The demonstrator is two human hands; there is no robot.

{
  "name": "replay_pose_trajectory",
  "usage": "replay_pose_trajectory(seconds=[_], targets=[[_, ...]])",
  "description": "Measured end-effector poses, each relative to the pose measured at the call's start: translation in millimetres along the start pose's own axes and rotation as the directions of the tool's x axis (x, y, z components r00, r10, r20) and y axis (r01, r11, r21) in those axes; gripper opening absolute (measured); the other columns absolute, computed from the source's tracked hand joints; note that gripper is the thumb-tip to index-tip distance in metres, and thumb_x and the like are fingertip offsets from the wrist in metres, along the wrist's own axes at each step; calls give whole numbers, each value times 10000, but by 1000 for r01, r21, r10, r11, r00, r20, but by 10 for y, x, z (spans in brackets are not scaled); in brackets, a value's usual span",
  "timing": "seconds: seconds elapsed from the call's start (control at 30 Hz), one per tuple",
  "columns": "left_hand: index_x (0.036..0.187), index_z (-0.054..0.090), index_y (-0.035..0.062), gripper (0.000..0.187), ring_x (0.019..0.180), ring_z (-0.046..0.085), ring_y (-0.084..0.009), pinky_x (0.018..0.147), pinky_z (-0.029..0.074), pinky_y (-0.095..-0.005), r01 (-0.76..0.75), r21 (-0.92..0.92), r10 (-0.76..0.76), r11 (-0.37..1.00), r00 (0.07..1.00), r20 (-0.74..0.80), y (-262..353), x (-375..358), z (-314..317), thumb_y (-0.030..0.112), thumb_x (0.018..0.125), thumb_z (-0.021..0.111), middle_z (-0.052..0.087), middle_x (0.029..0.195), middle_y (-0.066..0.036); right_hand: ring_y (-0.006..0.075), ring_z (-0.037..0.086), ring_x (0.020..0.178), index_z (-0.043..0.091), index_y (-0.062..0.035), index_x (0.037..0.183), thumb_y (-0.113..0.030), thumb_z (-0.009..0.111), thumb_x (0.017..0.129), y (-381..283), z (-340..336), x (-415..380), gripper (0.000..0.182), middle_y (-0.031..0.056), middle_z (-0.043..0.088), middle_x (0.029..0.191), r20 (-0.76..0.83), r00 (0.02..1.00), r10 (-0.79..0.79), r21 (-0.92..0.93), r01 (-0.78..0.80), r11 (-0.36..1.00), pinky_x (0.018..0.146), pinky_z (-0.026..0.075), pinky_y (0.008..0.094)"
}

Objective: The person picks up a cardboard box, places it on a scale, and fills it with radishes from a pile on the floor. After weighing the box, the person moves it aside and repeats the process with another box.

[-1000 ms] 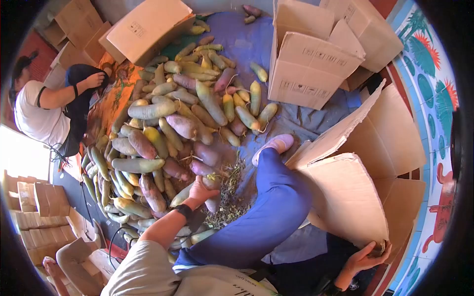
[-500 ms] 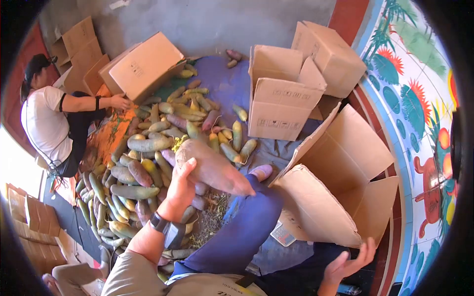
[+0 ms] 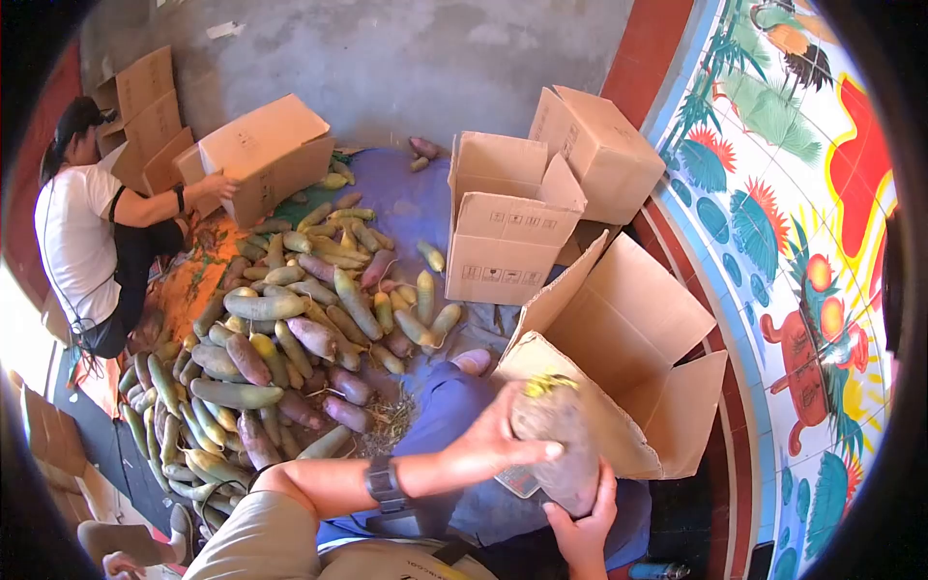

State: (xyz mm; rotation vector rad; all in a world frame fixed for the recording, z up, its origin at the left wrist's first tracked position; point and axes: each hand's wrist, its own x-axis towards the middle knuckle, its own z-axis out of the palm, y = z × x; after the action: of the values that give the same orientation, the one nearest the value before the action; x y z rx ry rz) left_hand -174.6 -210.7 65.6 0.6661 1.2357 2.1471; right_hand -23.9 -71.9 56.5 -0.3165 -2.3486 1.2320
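Note:
A large pinkish-brown radish (image 3: 561,435) with a yellow-green top is held upright between my two hands. My left hand (image 3: 498,437) wraps round its upper part, thumb across the front. Around the lower end, my right hand (image 3: 585,517) has its fingers closed. Just beyond the radish stands an open cardboard box (image 3: 643,333) with its flaps up. To the left lies a big pile of green and purplish radishes (image 3: 261,348). Part of a scale (image 3: 519,479) shows beneath my left hand.
A co-worker (image 3: 97,222) crouches at the left, hands on a tilted box (image 3: 256,159). An open box (image 3: 503,242) and a closed one (image 3: 604,155) stand at the back. A painted tile wall (image 3: 793,290) runs along the right. Another person's foot (image 3: 181,532) shows bottom left.
My left hand has carried the radish rightward from over the pile, turning it upright. My right hand, open before, has closed on its lower end. The view has shifted.

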Motion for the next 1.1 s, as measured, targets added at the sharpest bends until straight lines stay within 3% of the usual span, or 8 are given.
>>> replay_pose_trajectory(seconds=[0.17, 0.23, 0.3, 0.37, 0.63, 0.8, 0.93, 1.1], targets=[[1346, 264, -14, 858, 1206, 420, -237, 1017, 339, -373, -159, 181, 121, 970, 971, 206, 89, 238, 140, 310, 726, 761, 445, 1271, -155, 235, 431, 1184, 326, 41, 1339, -105, 582, 596, 124, -304, -25, 799, 141, 449, 1257, -240, 961, 135, 230, -79, 970, 1011, 322, 333], [1338, 297, -8, 840, 1257, 367, -326, 1042, 297, -438, -515, 721, 402, 464, 847, 346, -1, 373, 52, 345, 717, 739, 394, 1316, -202, 241, 412, 1204, 328, 48, 1339, -94, 548, 608, 52, -461, 92, 776, 153, 443, 1274, -341, 938, 58, 105, -23, 994, 1029, 298, 341], [1322, 349, 25, 824, 1290, 308, -366, 1059, 260, -482, -498, 789, 449, 360, 834, 321, -107, 450, -24, 403, 696, 728, 333, 1375, -196, 249, 417, 1199, 358, 52, 1320, -76, 534, 618, -40, -636, 269, 736, 158, 447, 1278, -391, 920, 13, -57, -39, 998, 1037, 283, 347], [1312, 386, 55, 771, 1311, 269, -370, 1063, 218, -528, -410, 909, 454, 74, 825, 335, -194, 518, -132, 394, 704, 719, 311, 1391, -187, 263, 424, 1196, 397, 52, 1292, -73, 543, 647, -135, -750, 465, 673, 167, 461, 1272, -379, 925, -18, -160, -46, 986, 1039, 276, 351], [1334, 392, 137, 751, 1300, 296, -325, 1057, 220, -544, -429, 900, 472, -74, 780, 410, -554, 578, -365, 352, 694, 720, 329, 1392, -124, 305, 597, 957, 552, -1, 1141, -115, 680, 656, 391, -1020, 1207, 515, 180, 617, 1021, -126, 992, -17, -505, -49, 862, 854, 442, 356], [1357, 368, 156, 734, 1306, 303, -298, 1046, 218, -560, -431, 899, 463, -81, 782, 417, -594, 595, -382, 345, 726, 692, 326, 1409, -101, 339, 628, 834, 602, -50, 1044, -186, 728, 662, 665, -928, 1576, 425, 189, 645, 861, 179, 949, 260, -808, -9, 589, 726, 473, 391], [1383, 330, 132, 623, 1339, 265, -277, 1058, 190, -545, -447, 893, 430, -58, 796, 426, -571, 576, -399, 255, 823, 574, 295, 1434, -105, 350, 628, 795, 616, -49, 1018, -195, 717, 691, 1105, -896, 1664, 371, 209, 635, 831, 304, 882, 361, -736, -24, 677, 694, 478, 401], [1361, 365, 163, 728, 1299, 317, -283, 1027, 243, -563, -423, 897, 465, -125, 774, 430, -571, 585, -392, 336, 730, 684, 354, 1396, -92, 329, 632, 718, 610, 1, 1026, -129, 611, 804, 1480, -1018, 1706, 256, 204, 634, 792, 187, 958, 217, -672, -36, 739, 658, 490, 378]])
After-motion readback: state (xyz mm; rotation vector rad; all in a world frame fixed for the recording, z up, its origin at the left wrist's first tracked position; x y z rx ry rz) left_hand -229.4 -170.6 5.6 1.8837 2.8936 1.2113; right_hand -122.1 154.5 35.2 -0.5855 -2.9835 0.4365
